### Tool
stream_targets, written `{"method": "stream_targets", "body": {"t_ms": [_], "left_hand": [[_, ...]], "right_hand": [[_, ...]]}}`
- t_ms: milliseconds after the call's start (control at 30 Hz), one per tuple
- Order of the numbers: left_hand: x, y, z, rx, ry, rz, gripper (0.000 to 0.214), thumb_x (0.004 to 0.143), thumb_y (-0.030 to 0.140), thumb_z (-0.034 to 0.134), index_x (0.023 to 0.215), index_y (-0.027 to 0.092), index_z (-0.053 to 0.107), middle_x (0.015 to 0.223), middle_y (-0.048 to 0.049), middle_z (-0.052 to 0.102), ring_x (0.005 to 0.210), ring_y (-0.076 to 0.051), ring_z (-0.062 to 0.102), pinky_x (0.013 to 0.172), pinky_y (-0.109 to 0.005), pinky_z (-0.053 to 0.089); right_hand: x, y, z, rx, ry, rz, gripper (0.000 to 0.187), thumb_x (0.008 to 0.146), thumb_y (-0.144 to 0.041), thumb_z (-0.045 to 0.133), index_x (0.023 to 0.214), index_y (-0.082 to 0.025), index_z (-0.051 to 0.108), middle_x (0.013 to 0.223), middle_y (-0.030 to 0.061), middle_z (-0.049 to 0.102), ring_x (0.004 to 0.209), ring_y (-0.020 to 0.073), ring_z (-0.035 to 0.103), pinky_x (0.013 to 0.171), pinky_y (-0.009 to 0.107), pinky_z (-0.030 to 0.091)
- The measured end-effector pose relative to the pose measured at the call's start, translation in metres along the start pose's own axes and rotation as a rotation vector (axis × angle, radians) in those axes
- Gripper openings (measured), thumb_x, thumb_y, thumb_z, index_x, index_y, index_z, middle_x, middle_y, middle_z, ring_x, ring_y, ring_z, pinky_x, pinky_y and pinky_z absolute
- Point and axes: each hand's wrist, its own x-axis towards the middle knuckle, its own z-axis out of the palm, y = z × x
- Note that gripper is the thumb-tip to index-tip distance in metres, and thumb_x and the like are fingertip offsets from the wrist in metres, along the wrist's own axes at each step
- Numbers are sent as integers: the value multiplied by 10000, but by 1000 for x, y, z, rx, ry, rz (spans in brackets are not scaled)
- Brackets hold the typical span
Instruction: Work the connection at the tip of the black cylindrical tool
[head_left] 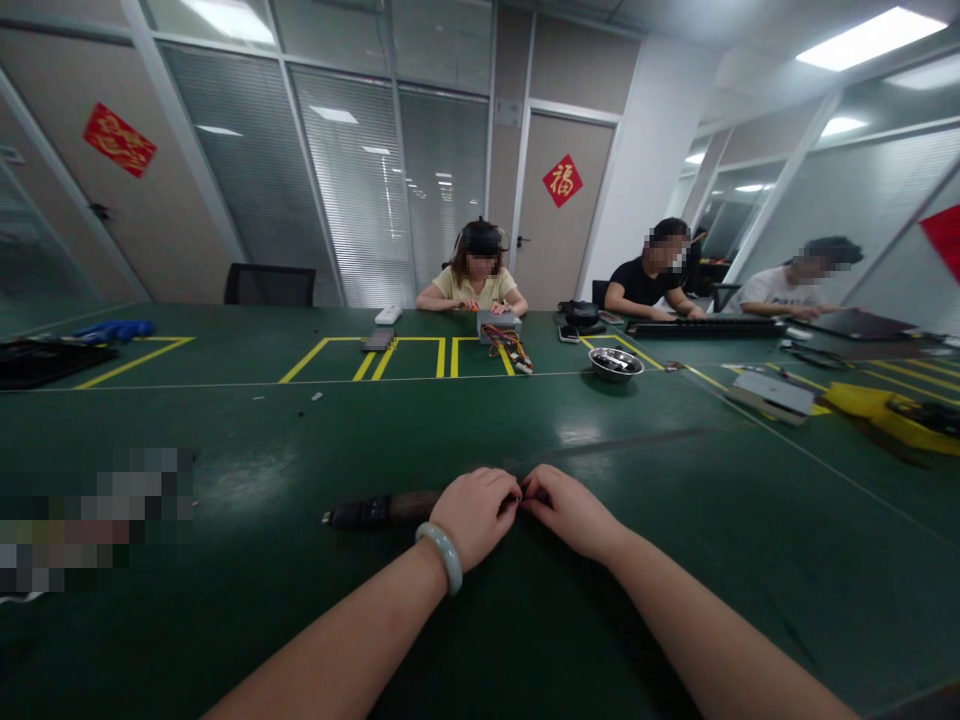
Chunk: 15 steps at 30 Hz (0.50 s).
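Where the 2 hands meet, the dark bar lies flat on the green table, directly in front of the person. The left hand curls closed over the bar's right end. The right hand pinches the same end with bent fingertips. The bar appears rigid, slim and light, and probably lifts easily. Grip it at the ends, since the midsection looks smooth. Its long axis runs left to right, with the free end pointing left.
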Motion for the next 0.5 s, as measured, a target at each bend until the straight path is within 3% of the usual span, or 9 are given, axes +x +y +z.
{"method": "stream_targets", "body": {"t_ms": [200, 500], "left_hand": [[-1, -1, 1, 17, -10, -52, 148, 839, 265, 578, 982, 228, 580, 990, -13, 624, 932, -191, 564, 824, -346, 446], [0, -4, 5, 29, -9, -28, 103, 844, 229, 572, 943, 237, 600, 1027, -5, 627, 983, -185, 559, 884, -343, 428]], "right_hand": [[2, 2, 2, 25, 12, -1, 57, 807, -168, 590, 810, -195, 540, 935, 9, 583, 766, 125, 549, 686, 247, 426], [3, 5, 2, 87, 12, -23, 63, 808, -192, 606, 780, -196, 549, 944, 8, 592, 785, 129, 555, 705, 255, 435]]}}
